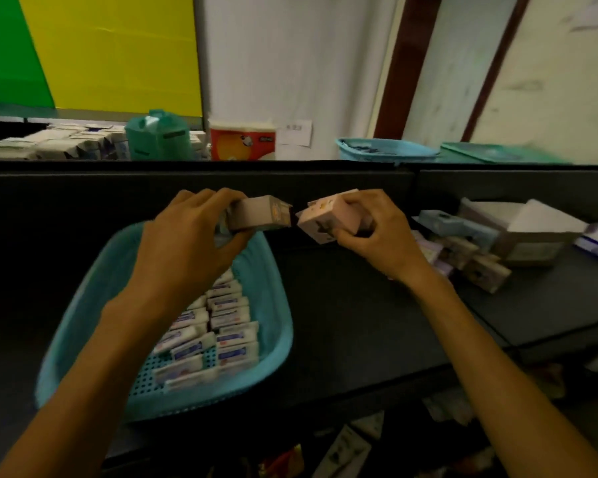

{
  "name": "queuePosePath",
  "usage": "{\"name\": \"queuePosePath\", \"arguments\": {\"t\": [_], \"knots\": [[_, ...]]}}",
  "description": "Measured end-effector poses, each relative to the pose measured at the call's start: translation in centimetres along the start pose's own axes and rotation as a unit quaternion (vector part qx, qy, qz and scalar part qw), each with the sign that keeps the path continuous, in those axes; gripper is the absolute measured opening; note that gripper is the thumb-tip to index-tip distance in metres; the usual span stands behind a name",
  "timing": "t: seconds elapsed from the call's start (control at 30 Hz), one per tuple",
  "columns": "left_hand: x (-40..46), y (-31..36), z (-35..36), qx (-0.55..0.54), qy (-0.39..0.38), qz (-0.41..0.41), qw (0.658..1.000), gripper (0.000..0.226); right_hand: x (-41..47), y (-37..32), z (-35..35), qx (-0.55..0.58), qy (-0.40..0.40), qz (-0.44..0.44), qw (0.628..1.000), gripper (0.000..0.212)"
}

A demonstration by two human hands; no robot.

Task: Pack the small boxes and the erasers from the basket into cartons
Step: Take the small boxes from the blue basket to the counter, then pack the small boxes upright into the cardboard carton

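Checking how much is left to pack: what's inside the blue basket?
The blue basket holds rows of wrapped erasers on its perforated floor. The left hand and forearm cover its far-left part.

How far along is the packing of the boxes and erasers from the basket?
Partway, apparently. Done: several small boxes already lie piled on the right beside an open carton. In hand: the left hand holds a greyish box and the right hand a pink box, both lifted above the table. Left: many wrapped erasers still fill the blue basket.
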State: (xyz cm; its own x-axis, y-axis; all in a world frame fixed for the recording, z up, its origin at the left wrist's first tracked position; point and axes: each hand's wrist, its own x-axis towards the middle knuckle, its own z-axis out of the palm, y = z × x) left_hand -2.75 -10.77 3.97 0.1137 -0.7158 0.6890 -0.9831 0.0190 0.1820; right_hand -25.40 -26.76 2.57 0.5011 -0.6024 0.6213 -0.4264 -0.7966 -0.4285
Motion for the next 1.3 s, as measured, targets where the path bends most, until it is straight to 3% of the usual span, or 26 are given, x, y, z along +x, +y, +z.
{"name": "queuePosePath", "arguments": {"t": [0.17, 0.47, 0.67, 0.8, 0.97, 1.13, 1.3], "knots": [[2.2, 7.3, 4.4, -0.001, -0.025, 0.034, 0.999, 0.044, -2.6, 6.6, -5.8, -0.025, 0.008, 0.042, 0.999, 0.046], [4.6, 18.2, 16.7, 0.022, -0.092, -0.039, 0.995, 0.042, -4.8, 19.0, -12.8, -0.003, -0.003, 0.062, 0.998, 0.047], [4.2, 20.1, 22.7, 0.022, -0.184, -0.087, 0.979, 0.049, -4.5, 23.2, -11.0, -0.052, -0.034, 0.018, 0.998, 0.045], [4.2, 19.9, 25.0, -0.023, -0.281, -0.105, 0.954, 0.065, -4.3, 24.9, -9.9, -0.091, -0.055, 0.008, 0.994, 0.048], [4.8, 19.7, 25.1, -0.064, -0.330, -0.131, 0.932, 0.075, -4.3, 26.2, -10.6, -0.115, -0.147, 0.032, 0.982, 0.066], [7.4, 21.2, 22.8, -0.039, -0.309, -0.110, 0.944, 0.077, -4.6, 26.0, -12.7, -0.136, -0.172, 0.023, 0.975, 0.081], [9.8, 23.8, 22.6, 0.020, -0.260, -0.036, 0.965, 0.078, -5.1, 25.9, -15.5, -0.184, -0.112, 0.043, 0.976, 0.068]]}}
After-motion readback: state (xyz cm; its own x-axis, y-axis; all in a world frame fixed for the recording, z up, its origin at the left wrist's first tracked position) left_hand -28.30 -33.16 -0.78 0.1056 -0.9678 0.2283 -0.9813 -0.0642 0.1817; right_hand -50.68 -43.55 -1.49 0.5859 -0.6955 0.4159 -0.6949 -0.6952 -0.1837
